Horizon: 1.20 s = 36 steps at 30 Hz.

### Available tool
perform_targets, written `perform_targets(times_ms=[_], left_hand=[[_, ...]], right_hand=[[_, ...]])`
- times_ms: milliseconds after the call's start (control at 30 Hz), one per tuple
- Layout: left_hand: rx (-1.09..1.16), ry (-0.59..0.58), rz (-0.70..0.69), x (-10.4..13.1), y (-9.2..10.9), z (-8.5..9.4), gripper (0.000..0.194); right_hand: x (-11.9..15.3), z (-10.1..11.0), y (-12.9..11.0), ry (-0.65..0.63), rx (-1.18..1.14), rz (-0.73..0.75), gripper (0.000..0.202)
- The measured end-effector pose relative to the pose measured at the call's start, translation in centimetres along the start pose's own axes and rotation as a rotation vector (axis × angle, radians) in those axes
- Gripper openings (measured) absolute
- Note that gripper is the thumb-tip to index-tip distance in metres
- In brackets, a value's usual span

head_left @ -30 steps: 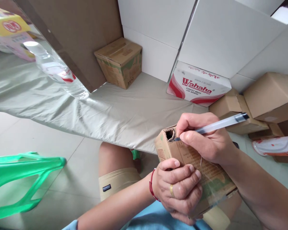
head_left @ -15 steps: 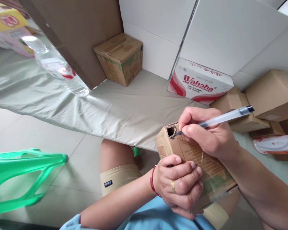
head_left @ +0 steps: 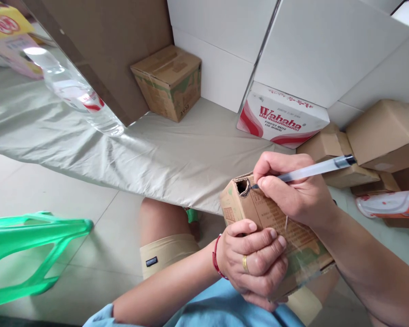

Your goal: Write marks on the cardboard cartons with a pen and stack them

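A brown cardboard box (head_left: 266, 211) with a hole at its upper corner is tilted over the lap. My left hand (head_left: 255, 263) wraps over its near side, fingers curled on the printed face, gripping it. Dark ink lines run round the edge of the hole. In a pinch grip, my right hand (head_left: 293, 190) holds a clear pen (head_left: 315, 170) with a black end. The pen's tip touches the cardboard just right of the hole. My right palm is hidden from view.
On the cloth-covered table (head_left: 191, 150) are a water bottle (head_left: 78, 97), a small carton (head_left: 170, 81) and a white-and-red Wahaha box (head_left: 282, 116). Brown boxes (head_left: 388, 131) and an orange-white bottle (head_left: 391, 204) lie right. A green stool (head_left: 54, 254) is at lower left.
The view has shifted slightly, so most things appear a little further left. The pen's back end sits a bit lower, and its tip remains beside the hole.
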<state>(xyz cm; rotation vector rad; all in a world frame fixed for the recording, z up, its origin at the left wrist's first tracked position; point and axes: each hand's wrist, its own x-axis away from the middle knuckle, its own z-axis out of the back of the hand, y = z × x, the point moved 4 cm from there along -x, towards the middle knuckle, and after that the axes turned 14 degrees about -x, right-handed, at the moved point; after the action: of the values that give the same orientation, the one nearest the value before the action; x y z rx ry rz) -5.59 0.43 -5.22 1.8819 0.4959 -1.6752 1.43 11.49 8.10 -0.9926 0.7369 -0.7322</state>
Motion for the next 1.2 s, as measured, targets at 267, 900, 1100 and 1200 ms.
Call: perform_targets(times_ms=[267, 900, 1100, 1200], left_hand=[[-0.011, -0.03, -0.047, 0.2, 0.0, 0.0, 0.04], [-0.015, -0.012, 0.002, -0.2, -0.1, 0.0, 0.038], [-0.019, 0.01, 0.004, -0.2, -0.1, -0.1, 0.037], [-0.03, 0.01, 0.014, -0.2, -0.1, -0.1, 0.038]], right_hand=[[0.1, 0.0, -0.2, -0.003, 0.025, 0.018, 0.021], [-0.1, 0.6, 0.8, 0.121, 0.008, -0.062, 0.022], [-0.1, 0.6, 0.9, 0.106, -0.003, -0.082, 0.021], [-0.2, 0.6, 0.9, 0.103, 0.007, -0.094, 0.02]])
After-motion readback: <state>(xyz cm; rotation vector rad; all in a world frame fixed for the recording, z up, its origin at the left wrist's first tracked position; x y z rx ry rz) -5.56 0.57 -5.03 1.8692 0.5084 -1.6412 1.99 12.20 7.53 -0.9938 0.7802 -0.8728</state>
